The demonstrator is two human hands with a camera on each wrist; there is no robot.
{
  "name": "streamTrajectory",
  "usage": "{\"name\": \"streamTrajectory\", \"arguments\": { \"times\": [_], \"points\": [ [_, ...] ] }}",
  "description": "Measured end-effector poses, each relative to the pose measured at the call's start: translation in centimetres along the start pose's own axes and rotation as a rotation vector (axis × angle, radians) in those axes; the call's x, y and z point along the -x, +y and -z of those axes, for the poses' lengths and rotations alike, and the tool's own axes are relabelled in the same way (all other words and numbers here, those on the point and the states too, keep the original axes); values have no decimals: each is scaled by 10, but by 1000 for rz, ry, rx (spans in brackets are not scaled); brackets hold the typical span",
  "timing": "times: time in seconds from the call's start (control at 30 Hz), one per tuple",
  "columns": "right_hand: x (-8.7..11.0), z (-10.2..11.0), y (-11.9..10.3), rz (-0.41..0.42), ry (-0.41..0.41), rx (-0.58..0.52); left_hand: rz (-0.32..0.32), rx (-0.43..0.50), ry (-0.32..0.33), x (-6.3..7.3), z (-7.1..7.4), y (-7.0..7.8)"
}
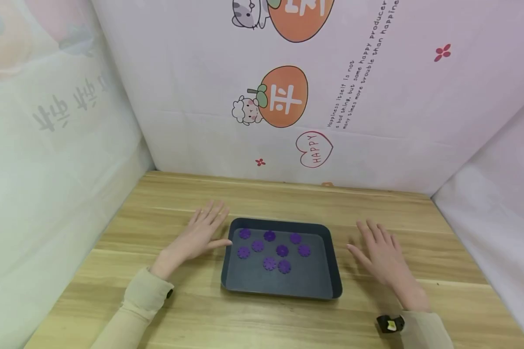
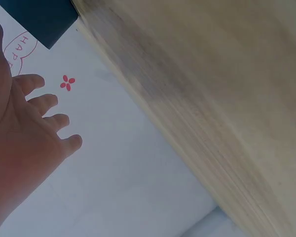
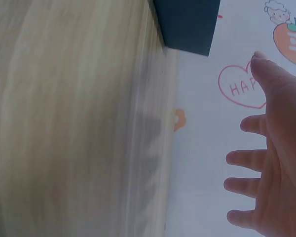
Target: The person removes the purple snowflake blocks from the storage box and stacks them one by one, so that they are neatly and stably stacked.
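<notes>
A dark grey rectangular tray lies on the wooden table with several purple flower-shaped discs spread over its upper part. Left of the tray is my left hand, its fingers straight and spread and its thumb by the tray's left rim; whether the thumb touches the rim I cannot tell. My right hand is to the right of the tray, apart from it, with fingers extended. Neither hand holds anything. Each wrist view shows the palm side of a hand and a dark corner of the tray, while the discs are out of sight there.
The wooden table ends at a white printed backdrop at the back. White cloth sides rise at left and right. A black strap device sits at the right wrist.
</notes>
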State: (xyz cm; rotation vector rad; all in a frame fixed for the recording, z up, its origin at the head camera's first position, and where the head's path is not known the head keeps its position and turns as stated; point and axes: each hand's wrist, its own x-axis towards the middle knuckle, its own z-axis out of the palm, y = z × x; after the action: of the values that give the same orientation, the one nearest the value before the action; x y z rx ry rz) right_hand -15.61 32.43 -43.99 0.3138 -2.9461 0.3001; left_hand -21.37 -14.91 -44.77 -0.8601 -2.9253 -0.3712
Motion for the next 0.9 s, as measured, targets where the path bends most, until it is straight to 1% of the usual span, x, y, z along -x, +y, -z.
{"name": "streamTrajectory", "arguments": {
  "times": [0.2, 0.27, 0.43, 0.73, 0.9],
  "points": [
    [-3, 1, -12, 36, -6, 1, -24, -2, -18, -2, 2, 8],
    [-5, 1, -17, 54, -7, -1, -33, -8, -17, -2, 1, 8],
    [-6, 2, -29, 92, -8, -29, -46, -6, -27, -5, -3, 10],
    [-9, -2, -43, 152, -23, -69, -70, -8, -54, -9, -5, 15],
    [-11, -4, -51, 190, -22, -103, -87, 11, -75, -10, -6, 17]
  ]
}}
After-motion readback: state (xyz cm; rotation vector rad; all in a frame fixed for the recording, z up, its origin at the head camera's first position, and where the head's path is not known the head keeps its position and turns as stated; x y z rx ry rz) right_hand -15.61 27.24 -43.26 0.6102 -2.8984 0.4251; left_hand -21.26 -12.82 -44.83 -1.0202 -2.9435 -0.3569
